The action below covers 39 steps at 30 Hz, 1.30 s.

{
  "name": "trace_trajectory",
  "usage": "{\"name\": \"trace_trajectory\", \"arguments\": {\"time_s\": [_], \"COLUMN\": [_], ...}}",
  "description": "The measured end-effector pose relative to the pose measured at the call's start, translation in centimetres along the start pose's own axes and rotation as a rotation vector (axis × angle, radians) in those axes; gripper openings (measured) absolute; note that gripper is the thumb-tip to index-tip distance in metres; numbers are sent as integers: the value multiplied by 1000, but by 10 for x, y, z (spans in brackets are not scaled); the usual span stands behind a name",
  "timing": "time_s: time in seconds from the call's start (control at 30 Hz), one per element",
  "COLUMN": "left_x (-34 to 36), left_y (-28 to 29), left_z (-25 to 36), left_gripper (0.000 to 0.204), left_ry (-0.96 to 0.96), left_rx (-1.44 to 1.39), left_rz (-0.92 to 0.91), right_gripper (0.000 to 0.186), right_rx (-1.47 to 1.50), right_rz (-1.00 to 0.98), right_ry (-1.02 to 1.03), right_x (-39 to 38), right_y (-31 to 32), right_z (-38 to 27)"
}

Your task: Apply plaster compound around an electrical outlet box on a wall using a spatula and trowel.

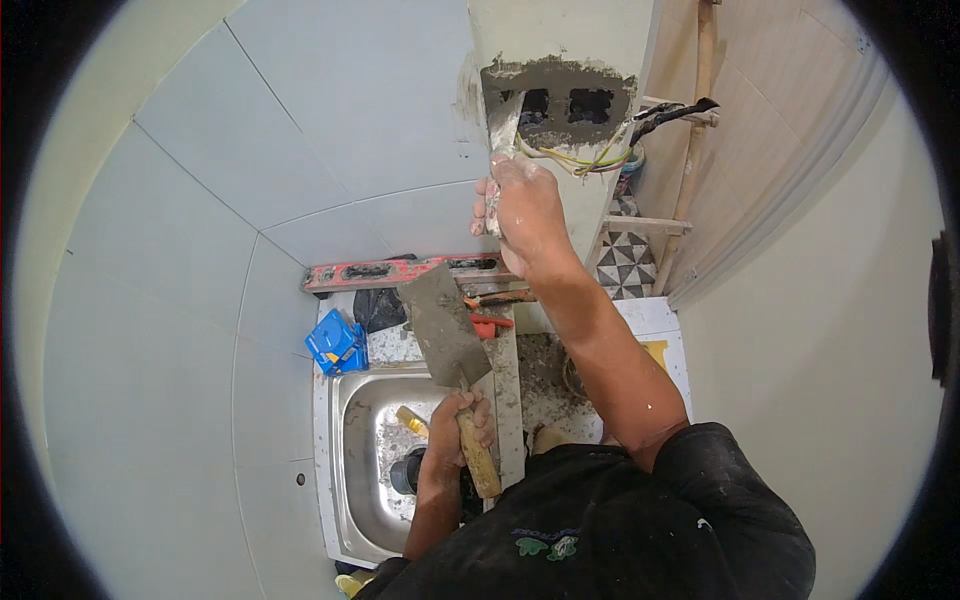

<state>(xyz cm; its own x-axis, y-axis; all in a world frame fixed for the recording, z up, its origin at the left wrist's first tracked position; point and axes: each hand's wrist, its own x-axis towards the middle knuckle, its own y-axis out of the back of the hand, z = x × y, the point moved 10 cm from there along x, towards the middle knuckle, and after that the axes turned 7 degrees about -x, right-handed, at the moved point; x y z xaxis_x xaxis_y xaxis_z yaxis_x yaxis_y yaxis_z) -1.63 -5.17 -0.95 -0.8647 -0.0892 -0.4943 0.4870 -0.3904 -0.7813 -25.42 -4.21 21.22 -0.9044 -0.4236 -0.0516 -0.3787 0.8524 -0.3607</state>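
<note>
My left hand (455, 428) is closed around the wooden handle of a trowel (442, 325), held over the sink's edge. Grey mortar coats the trowel's flat blade. With my right arm stretched forward, my right hand (528, 205) grips a putty knife (505, 120). Its blade reaches the wet mortar (560, 73) on the wall, just left of two dark electrical box openings (590, 105). Loose coloured wires (575, 160) hang below the openings, and a black cable end (675, 118) sticks out to the right. Both hands are smeared with mortar.
A steel sink (345, 480) lies at lower left, with a yellow-handled brush (411, 420) in it. Behind it are a blue package (335, 342), a red spirit level (340, 273) and red-handled tools (490, 325). A wooden ladder (690, 150) leans at right above patterned floor tiles (625, 265).
</note>
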Motion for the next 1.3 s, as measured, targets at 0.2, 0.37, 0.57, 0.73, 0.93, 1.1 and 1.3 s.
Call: {"name": "trace_trajectory", "arguments": {"time_s": [0.2, 0.37, 0.57, 0.73, 0.93, 1.1, 1.3], "left_x": [0, 0, 0, -5, -15, -19, -17], "left_y": [1, -4, -9, -8, -31, -53, -68], "left_z": [1, 1, 1, 4, 2, -22, -58], "left_gripper": [21, 20, 21, 21, 20, 20, 23], "left_ry": [-3, -5, -7, -24, -40, 57, 146], "left_rx": [3, 20, 35, 12, 12, -125, -136], "left_rz": [17, 13, -13, -3, 1, -108, -184], "right_gripper": [26, 26, 23, 22, 39, 45, 51], "right_rx": [22, 22, 44, 89, -823, -994, -1005], "right_rz": [-15, -14, -17, -209, -324, -428, -444], "right_ry": [3, 9, 44, 201, 637, 625, 665], "right_x": [1, 0, -3, -30, -77, -101, -92], "right_y": [-4, -4, -9, -17, 61, 100, 157], "right_z": [-7, -16, -31, -40, 37, 76, 99]}}
